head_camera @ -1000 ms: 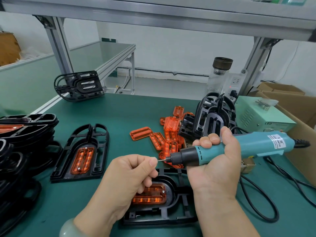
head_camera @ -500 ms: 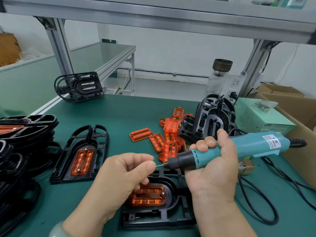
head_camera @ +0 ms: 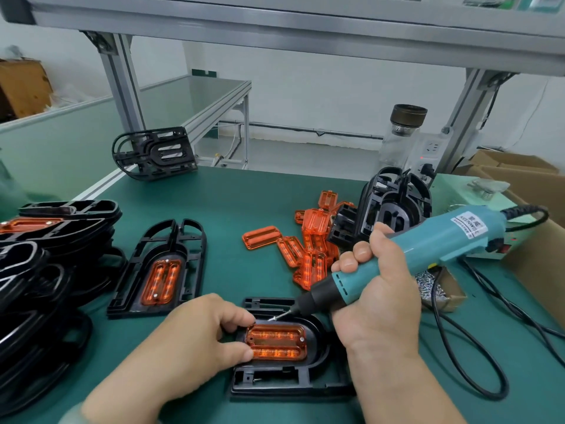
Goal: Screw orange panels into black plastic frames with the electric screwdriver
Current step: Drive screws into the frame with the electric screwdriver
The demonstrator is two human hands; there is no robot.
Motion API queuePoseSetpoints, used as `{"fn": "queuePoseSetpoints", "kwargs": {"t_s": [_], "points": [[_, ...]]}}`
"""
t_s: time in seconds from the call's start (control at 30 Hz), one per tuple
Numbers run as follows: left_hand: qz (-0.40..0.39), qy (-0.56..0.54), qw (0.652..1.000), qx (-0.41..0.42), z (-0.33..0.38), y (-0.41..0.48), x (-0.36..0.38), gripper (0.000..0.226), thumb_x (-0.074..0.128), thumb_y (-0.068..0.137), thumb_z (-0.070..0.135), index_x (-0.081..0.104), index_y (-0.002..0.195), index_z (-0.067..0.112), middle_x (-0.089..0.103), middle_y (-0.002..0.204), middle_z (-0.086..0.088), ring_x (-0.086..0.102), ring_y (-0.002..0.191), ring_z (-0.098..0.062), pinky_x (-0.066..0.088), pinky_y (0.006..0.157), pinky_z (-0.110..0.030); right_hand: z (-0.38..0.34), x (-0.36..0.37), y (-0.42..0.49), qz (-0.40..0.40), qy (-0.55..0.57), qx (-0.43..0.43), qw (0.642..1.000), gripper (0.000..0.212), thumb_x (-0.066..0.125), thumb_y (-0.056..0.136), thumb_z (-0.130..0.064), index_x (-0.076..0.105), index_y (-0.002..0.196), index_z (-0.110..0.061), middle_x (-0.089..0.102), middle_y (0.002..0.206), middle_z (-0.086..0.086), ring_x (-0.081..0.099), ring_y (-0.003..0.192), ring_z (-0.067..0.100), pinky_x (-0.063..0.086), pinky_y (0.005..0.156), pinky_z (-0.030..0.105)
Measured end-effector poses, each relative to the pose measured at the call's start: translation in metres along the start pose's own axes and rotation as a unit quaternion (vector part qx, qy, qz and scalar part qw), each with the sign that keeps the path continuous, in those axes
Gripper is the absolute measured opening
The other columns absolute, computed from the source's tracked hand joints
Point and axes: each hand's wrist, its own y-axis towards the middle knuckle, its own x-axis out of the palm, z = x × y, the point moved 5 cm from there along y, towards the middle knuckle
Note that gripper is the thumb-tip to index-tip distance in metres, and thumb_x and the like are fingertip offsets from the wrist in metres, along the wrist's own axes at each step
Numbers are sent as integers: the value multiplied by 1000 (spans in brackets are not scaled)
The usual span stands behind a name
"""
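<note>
We are gripping the teal electric screwdriver in our right hand, tip slanting down-left at the far corner of the flat orange panel. Our left hand is pinching that panel's left end in the black plastic frame.

A single view comes from a camera worn on the person's head, facing forward and down over the green counter. It sits close: the black frame with its orange panel lies low in the middle. The left hand touches the panel's left end, and the right hand, just right of the frame, grips the screwdriver. Both forearms run out of the bottom edge. Beyond the frame the counter recedes to a white wall. High above the frame a metal beam crosses the top, tilted by the wide lens.
</note>
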Motion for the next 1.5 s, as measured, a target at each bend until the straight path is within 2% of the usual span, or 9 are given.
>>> {"fn": "queuePoseSetpoints", "kwargs": {"t_s": [0.17,0.3,0.43,0.6,0.83,1.1,1.5], "points": [[12,-7,1000,23,6,1,9,27,77,67,52,56,82,60,54,89,21,51,82,7,39,74,-10,0,3,-2,-35,-55,-17,998,16,54,93,-4,59,87,-18,46,55,-3,44,43,11,41,46,21],[7,-30,999,32,9,3,17,36,78,64,53,62,96,54,52,93,21,50,90,5,40,82,-15,2,7,-5,-66,-87,-31,993,19,53,93,-2,60,85,-18,46,55,-2,44,43,11,40,45,23],[3,-42,998,39,13,5,23,40,76,69,51,62,106,50,51,97,23,49,97,3,40,88,-19,3,11,-7,-87,-115,-33,989,13,60,80,-10,63,79,-23,46,55,-1,44,43,13,39,45,23],[-5,-59,998,34,9,6,24,37,77,69,49,63,103,50,50,95,24,48,96,4,39,87,-19,2,11,-6,-85,-159,-50,982,12,59,75,-12,59,84,-19,45,55,0,42,43,15,38,46,25],[-9,-60,998,35,7,8,24,37,77,67,52,63,101,52,49,95,28,47,95,8,36,81,-15,0,11,-6,-99,-147,-53,983,11,58,77,-11,61,84,-20,45,54,-1,43,43,14,39,46,23],[-9,-58,998,36,9,8,24,32,77,67,52,62,95,55,50,96,26,47,94,6,36,82,-15,1,14,-8,-109,-170,-65,977,12,58,76,-11,59,87,-17,46,53,-1,43,42,16,40,47,25],[-9,-55,998,30,9,7,24,35,76,67,53,62,98,53,49,95,26,46,94,7,36,81,-16,3,17,-12,-141,-182,-68,971,13,58,78,-10,62,85,-20,45,53,0,42,43,17,39,48,26]]}}
